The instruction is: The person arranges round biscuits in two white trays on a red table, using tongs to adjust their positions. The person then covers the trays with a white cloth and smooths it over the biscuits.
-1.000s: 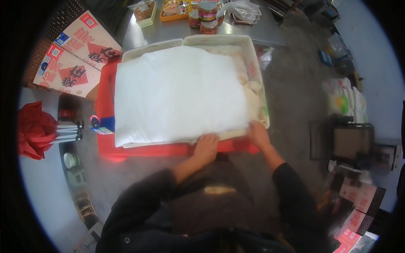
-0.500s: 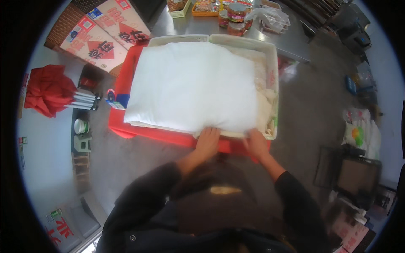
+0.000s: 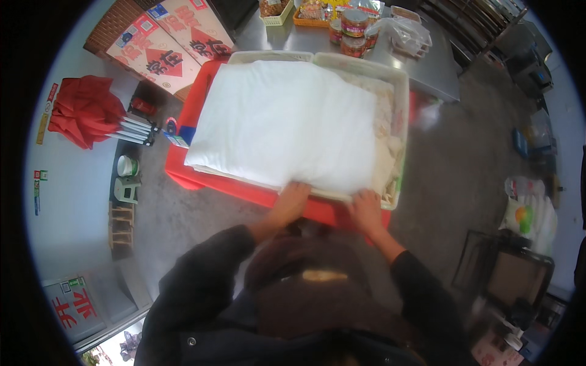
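A thick white cloth (image 3: 287,122), folded like a quilt, lies over two pale plastic bins set side by side. Along the right side and front, a cream inner cloth (image 3: 383,165) shows from under it. At the near edge, my left hand (image 3: 293,202) is closed on the white cloth, fingertips on its border. To the right, near the front right corner, my right hand (image 3: 367,211) is also closed at the cloth's edge, its fingertips partly hidden. The right-hand bin (image 3: 400,91) shows its rim. What lies beneath the cloths is hidden.
A red tablecloth (image 3: 244,192) hangs under the bins. Behind stands a steel table (image 3: 442,73) with stacked jars (image 3: 354,23) and a bagged tray stack (image 3: 409,36). Pink printed boxes (image 3: 149,55) stand back left, near a folded red canopy (image 3: 85,113). White sacks (image 3: 534,213) lie right.
The view has shifted, so the surroundings sit slightly right and lower. Both hands stay at the cloth's front edge; the right hand has moved slightly left along it.
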{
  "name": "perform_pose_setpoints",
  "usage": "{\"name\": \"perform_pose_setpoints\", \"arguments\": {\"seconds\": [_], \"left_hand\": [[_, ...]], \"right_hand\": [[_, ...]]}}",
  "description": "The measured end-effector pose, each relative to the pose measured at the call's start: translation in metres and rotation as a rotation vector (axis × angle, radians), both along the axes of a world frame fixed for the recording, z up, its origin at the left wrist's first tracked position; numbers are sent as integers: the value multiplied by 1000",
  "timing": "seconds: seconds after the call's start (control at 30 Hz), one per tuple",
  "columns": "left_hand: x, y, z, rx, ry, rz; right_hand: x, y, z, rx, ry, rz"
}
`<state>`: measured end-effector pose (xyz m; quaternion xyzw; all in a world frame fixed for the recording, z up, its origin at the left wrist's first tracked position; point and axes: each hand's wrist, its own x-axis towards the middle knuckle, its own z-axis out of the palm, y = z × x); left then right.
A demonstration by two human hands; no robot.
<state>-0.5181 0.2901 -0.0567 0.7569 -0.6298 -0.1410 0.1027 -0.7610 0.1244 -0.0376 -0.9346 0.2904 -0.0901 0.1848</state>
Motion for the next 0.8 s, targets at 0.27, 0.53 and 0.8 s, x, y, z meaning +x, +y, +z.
{"name": "perform_pose_setpoints", "arguments": {"seconds": [0.27, 0.53, 0.8], "left_hand": [[5, -14, 0, -145, -22, -37], [9, -3, 2, -9, 52, -48], [14, -9, 23, -100, 185, 11]], "right_hand": [[11, 17, 8, 3, -94, 2], [16, 11, 6, 43, -16, 7], [38, -82, -56, 630, -237, -1021]]}}
